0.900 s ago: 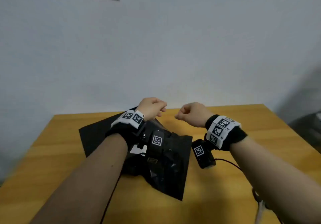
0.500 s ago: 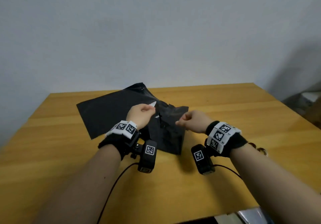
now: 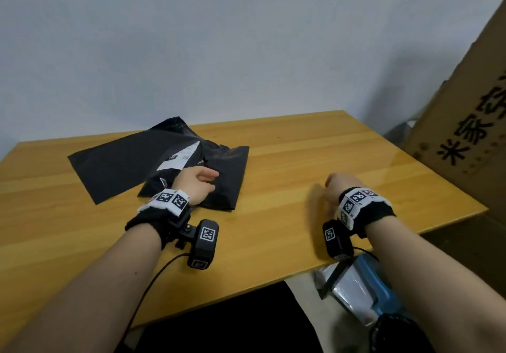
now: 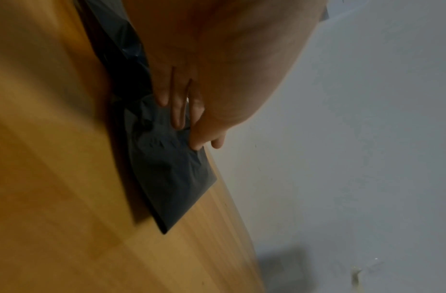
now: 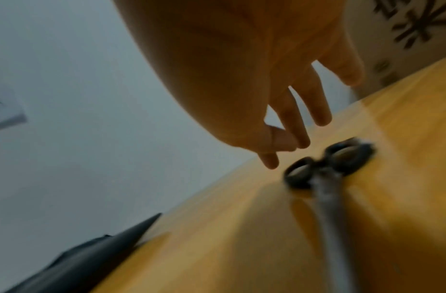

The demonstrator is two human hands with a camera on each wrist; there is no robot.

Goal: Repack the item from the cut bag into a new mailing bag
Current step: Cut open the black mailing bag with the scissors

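Observation:
A filled black mailing bag (image 3: 228, 166) with a white label (image 3: 180, 158) lies on the wooden table (image 3: 301, 155), partly over a flat black bag (image 3: 117, 166). My left hand (image 3: 197, 181) rests on the filled bag; in the left wrist view its straight fingers (image 4: 178, 111) press on the crumpled black plastic (image 4: 166, 168). My right hand (image 3: 338, 185) hovers over bare table to the right, apart from both bags. The right wrist view shows that hand (image 5: 291, 134) holding nothing, fingers hanging down just above the black handles of blurred scissors (image 5: 326, 178) lying on the table.
A large cardboard box (image 3: 465, 133) with black printed characters stands off the table's right side. Below the near table edge lies a blue and silver object (image 3: 361, 284). A pale wall backs the table. A corner of a black bag (image 5: 91, 255) shows in the right wrist view.
My right hand has left the bag and moved right across the table. My left hand has dropped from a raised pinch onto the filled bag. The head view has swung right.

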